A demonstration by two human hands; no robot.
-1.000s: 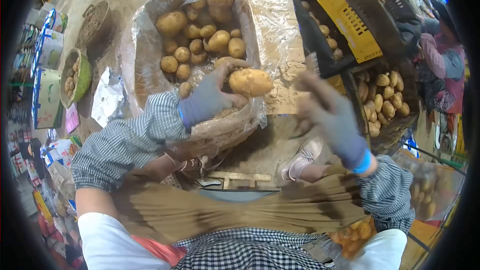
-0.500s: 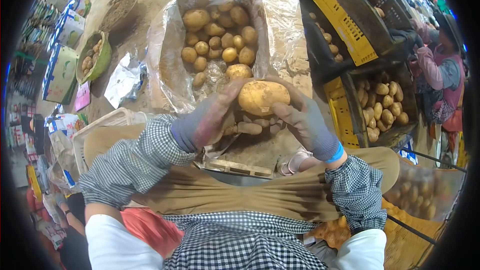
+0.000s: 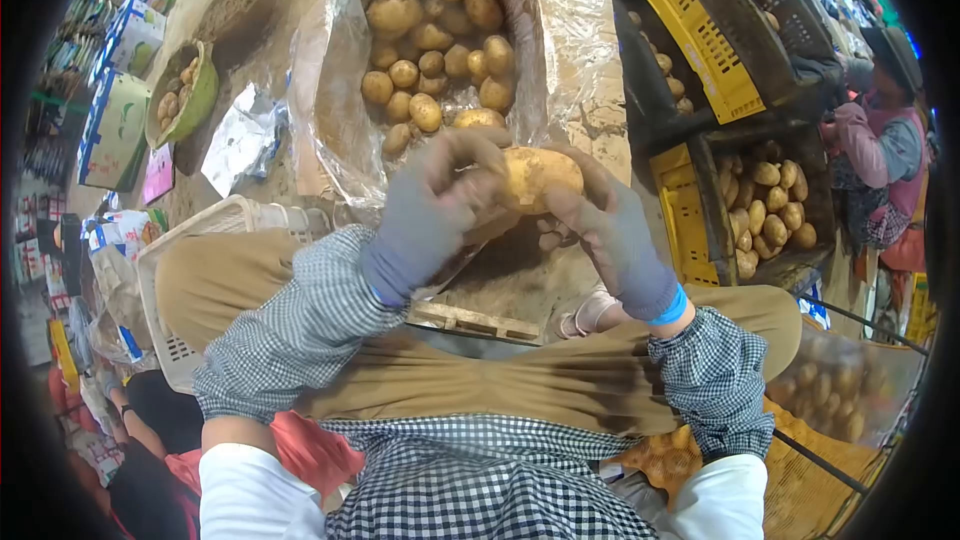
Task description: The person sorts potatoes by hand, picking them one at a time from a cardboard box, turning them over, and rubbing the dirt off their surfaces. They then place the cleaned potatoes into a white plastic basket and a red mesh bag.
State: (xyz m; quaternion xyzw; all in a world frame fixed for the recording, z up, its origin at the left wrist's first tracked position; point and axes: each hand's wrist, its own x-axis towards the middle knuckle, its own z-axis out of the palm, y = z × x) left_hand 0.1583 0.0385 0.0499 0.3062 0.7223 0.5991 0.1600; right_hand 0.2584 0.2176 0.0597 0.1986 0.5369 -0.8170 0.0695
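A large yellow-brown potato (image 3: pixel 543 178) is held up over the near edge of a plastic-lined box (image 3: pixel 575 70). My right hand (image 3: pixel 612 230), in a dusty grey-purple glove, grips its right end with thumb and fingers. The gloved left hand (image 3: pixel 425 205) is closed, its curled fingertips against the potato's left end; what lies between them is partly hidden. Several potatoes (image 3: pixel 432 37) lie inside the box, under and around clear film. One more potato (image 3: pixel 480 118) sits close behind my left fingers.
To the right stand a black crate of potatoes (image 3: pixel 768 202) and yellow crate sides (image 3: pixel 690 35). A green basket (image 3: pixel 190 100) with potatoes, crumpled white paper (image 3: pixel 243 140) and a white plastic basket (image 3: pixel 170 325) are at left. Another person (image 3: pixel 880 140) sits at far right.
My left fingers have curled in from lying along the potato's side. The potato has shifted slightly right and turned. In the box, a potato near the front sits differently.
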